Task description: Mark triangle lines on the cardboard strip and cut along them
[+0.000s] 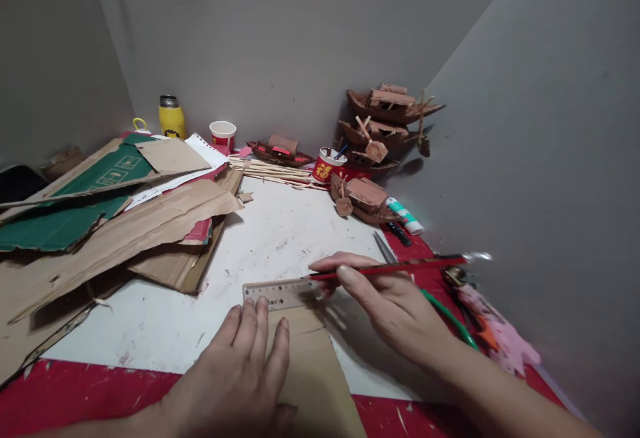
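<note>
A short clear ruler (286, 297) lies across the far end of a strip of brown cardboard (313, 365). My left hand (250, 358) rests flat, fingers stretched out, its fingertips on the ruler's near edge and the cardboard. In my right hand (385, 305) is a red and black pencil (400, 267), pinched between thumb and fingers. Its tip touches or hovers just over the right part of the ruler; I cannot tell which. My right hand and its shadow partly cover the ruler's right end.
Torn cardboard sheets (165, 225) are piled at left. Brown model boats (367, 195) stand at the back right, near a red paper cup (329, 166) and thin wooden sticks (273, 170). A glue stick (405, 216) and green-handled scissors (453, 321) lie on the right. Grey walls enclose the table.
</note>
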`<state>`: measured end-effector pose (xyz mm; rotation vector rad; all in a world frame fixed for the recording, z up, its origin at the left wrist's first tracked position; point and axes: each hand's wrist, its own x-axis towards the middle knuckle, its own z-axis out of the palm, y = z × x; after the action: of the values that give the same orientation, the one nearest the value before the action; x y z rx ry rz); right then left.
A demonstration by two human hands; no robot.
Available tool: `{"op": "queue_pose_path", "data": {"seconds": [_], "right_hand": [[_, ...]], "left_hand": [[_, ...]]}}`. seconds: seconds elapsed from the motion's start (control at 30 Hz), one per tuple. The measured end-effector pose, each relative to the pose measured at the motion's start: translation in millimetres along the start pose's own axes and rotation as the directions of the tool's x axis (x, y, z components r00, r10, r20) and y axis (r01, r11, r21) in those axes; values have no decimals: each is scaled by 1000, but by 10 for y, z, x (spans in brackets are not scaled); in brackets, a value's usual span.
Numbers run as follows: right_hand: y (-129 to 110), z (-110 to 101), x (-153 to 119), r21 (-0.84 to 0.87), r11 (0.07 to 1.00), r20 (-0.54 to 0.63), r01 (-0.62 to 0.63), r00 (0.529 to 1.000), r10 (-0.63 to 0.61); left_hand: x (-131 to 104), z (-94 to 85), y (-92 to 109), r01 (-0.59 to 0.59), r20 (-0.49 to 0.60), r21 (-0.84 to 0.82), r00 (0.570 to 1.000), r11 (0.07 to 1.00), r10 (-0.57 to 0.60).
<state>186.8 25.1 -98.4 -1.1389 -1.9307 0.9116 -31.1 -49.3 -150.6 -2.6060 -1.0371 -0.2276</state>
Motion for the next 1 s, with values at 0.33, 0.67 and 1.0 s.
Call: {"op": "queue_pose_path", "data": {"seconds": [0.33, 0.67, 1.0], "right_hand": [[16, 441, 421, 393, 876, 230, -279, 952, 200], [141, 522, 373, 392, 857, 222, -333, 939, 263], [159, 533, 374, 336, 900, 210, -279, 953, 217]], "left_hand": [[14, -13, -7, 46, -25, -63, 999, 997, -48], [-35, 90, 31, 2, 15, -25, 1000, 1000, -1], [8, -37, -7, 6, 53, -66, 999, 998, -2]]}}
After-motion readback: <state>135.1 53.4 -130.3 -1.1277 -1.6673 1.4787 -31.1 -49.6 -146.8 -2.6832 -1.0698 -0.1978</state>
